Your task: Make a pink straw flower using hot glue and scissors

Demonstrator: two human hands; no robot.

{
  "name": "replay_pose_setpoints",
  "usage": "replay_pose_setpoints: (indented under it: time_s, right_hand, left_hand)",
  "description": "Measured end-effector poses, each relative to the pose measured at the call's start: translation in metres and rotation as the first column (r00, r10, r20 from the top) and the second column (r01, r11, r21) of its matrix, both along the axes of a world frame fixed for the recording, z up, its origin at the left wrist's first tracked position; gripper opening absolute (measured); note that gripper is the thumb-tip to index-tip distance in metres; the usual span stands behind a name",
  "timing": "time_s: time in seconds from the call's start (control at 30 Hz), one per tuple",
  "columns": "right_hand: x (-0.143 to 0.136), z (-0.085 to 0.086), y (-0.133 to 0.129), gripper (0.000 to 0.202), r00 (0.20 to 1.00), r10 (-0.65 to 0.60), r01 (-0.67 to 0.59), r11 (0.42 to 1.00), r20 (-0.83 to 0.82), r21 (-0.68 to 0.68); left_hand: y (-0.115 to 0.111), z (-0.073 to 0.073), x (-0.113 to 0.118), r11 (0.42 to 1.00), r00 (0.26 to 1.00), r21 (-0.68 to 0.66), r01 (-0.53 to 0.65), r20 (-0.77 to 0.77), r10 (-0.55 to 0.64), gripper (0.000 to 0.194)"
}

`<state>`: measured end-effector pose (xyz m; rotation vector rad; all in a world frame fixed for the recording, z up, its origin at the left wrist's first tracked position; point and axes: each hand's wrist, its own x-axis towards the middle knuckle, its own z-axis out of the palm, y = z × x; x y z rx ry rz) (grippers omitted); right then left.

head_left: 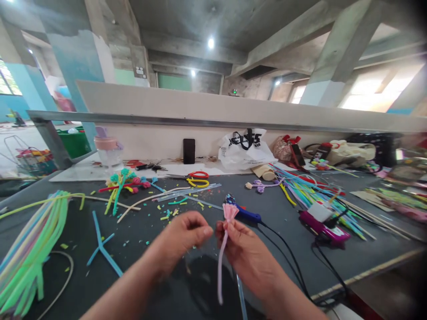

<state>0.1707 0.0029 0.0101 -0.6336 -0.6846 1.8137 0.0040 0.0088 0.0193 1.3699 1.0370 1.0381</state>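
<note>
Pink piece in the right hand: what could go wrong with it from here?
Only the right hand holds the pink piece, so a loosened grip might let its bunched strands splay or slip.
The blue-handled tool lies just behind it, with its black cord running near the right forearm; a sweep could snag it.
Loose clippings litter the table and may cling if the piece is set down there.

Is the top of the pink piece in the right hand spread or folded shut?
Spread: above the right hand, the pink piece fans out, clearly wider than where it is pinched.
</note>
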Motion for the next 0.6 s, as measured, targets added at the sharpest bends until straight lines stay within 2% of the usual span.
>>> replay_pose_setpoints:
  time_s: [0.03, 0.07, 0.17, 0.23, 0.4, 0.5, 0.6]
  right_hand:
    - [0.004, 0.003, 0.003, 0.014, 1.0, 0.019, -0.019, 1.0, 0.006, 0.004]
    - [0.007, 0.004, 0.005, 0.013, 0.999, 0.04, -0.04, 0.999, 0.018, 0.011]
    - [0.013, 0.006, 0.009, 0.013, 0.994, 0.09, -0.092, 0.995, 0.063, 0.028]
    - [0.012, 0.004, 0.009, 0.013, 0.991, 0.107, -0.109, 0.994, 0.079, 0.026]
    - [0.01, 0.001, 0.003, 0.014, 0.984, 0.16, -0.158, 0.987, 0.076, -0.026]
    - [0.01, 0.002, 0.0, 0.014, 0.982, 0.175, -0.173, 0.984, 0.065, -0.034]
    - [0.01, 0.005, -0.003, 0.013, 0.981, 0.189, -0.187, 0.981, 0.035, -0.055]
  left_hand:
    - [0.006, 0.004, -0.014, 0.991, 0.97, 0.097, -0.09, -0.219, 0.11, 0.018]
    - [0.012, 0.008, -0.028, 0.966, 0.874, 0.211, -0.149, -0.428, 0.228, 0.018]
    - [0.025, 0.01, -0.057, 0.957, 0.753, 0.256, -0.137, -0.601, 0.269, 0.013]
    - [0.028, 0.003, -0.061, 0.963, 0.7, 0.261, -0.065, -0.676, 0.23, 0.01]
    - [0.028, -0.023, -0.041, 0.954, 0.611, 0.276, 0.12, -0.778, 0.148, 0.011]
    - [0.03, -0.033, -0.036, 0.949, 0.583, 0.272, 0.158, -0.801, 0.133, 0.013]
    - [0.029, -0.032, -0.038, 0.947, 0.583, 0.281, 0.157, -0.8, 0.141, 0.015]
